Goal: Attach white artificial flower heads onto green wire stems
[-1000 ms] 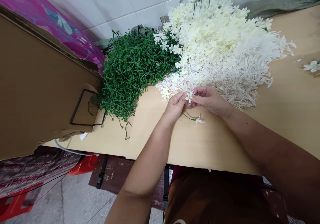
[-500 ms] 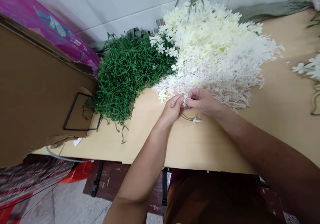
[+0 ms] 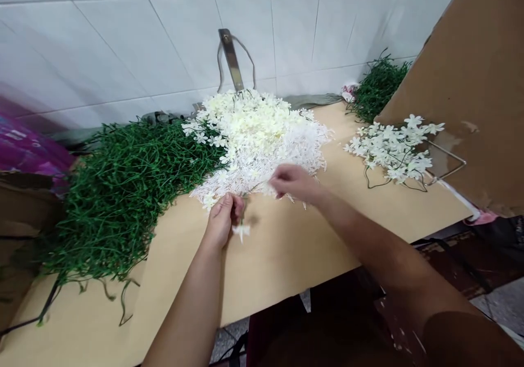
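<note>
Tan board-like surface (image 3: 262, 285) spreads nearest the person, where the left hand (image 3: 225, 214) pinches a green-stemmed artificial flower (image 3: 241, 230), its white bloom left clear of the fingers. Near it, the right hand (image 3: 297, 181) is curled; blur hides whether it grips the white blossom (image 3: 268, 188) at its fingertips. Beyond the 2 hands, loose white blossoms (image 3: 262, 127) and, leftward, green stems (image 3: 110, 192) lie heaped, probably for short reaches; stemmed white flowers (image 3: 388, 151) sit apart at right, perhaps to avoid mixing. White wall tiles (image 3: 176, 45) stand behind.
</note>
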The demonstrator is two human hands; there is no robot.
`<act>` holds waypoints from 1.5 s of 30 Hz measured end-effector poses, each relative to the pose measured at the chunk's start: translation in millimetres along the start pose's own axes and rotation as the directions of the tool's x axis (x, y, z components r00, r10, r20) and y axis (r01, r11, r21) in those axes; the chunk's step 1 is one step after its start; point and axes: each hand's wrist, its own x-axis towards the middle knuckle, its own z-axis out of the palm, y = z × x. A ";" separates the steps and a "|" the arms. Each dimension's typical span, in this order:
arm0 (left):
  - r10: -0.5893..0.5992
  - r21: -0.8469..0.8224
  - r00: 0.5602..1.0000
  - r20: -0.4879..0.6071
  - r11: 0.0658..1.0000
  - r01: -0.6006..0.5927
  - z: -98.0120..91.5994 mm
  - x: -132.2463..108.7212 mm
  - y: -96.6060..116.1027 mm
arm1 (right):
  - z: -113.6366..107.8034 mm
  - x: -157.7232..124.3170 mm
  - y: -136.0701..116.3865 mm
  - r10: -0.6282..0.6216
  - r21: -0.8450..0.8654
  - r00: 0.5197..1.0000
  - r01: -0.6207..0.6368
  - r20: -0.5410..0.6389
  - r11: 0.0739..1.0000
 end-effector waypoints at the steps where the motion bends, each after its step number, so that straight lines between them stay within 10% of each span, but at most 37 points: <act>1: -0.012 0.016 1.000 -0.001 1.000 0.012 0.6 -0.2 1.0 | -23.6 -6.9 -8.4 -0.064 0.016 0.993 0.066 -0.101 0.998; 4: -0.071 0.057 0.997 -0.006 0.996 0.072 3.8 -0.8 4.1 | -97.5 -27.3 -23.6 -0.220 0.161 0.785 0.375 -0.579 0.913; 7: -0.098 0.077 0.995 -0.012 0.992 0.098 7.7 -1.8 7.5 | -144.0 -45.5 -16.0 -0.083 0.291 0.580 0.522 -0.810 0.802; 15: -0.072 0.119 0.997 -0.016 0.990 0.073 8.2 -1.6 7.8 | -110.2 -56.8 27.7 0.020 0.300 0.682 0.294 -0.731 0.907; 23: -0.039 0.051 0.998 0.040 0.998 0.037 6.7 0.8 -9.7 | -58.4 -10.6 17.3 -0.218 -0.230 0.909 0.141 -0.355 0.963; 26: -0.022 0.058 0.998 0.057 0.998 0.018 4.4 2.2 -12.8 | -26.6 19.3 15.6 -0.311 -0.511 0.949 0.243 -0.051 0.825; 30: -0.004 0.081 0.998 0.060 0.997 -0.001 2.4 1.1 -11.9 | 19.9 61.0 13.9 -0.374 -0.749 0.865 0.486 0.336 0.450; 35: -0.017 0.089 0.997 0.071 0.996 0.011 -0.7 0.5 -12.8 | 54.7 93.6 6.1 -0.357 -0.851 0.843 0.488 0.403 0.193; 39: -0.034 0.074 0.997 0.069 0.997 0.028 -1.8 0.8 -13.7 | 25.5 101.8 -2.1 -0.522 -0.902 0.826 0.373 0.214 0.220; 45: -0.039 0.053 0.996 0.080 0.998 0.035 -1.3 2.8 -9.2 | -104.9 80.0 1.0 -0.475 -0.942 0.824 -0.195 -0.309 0.274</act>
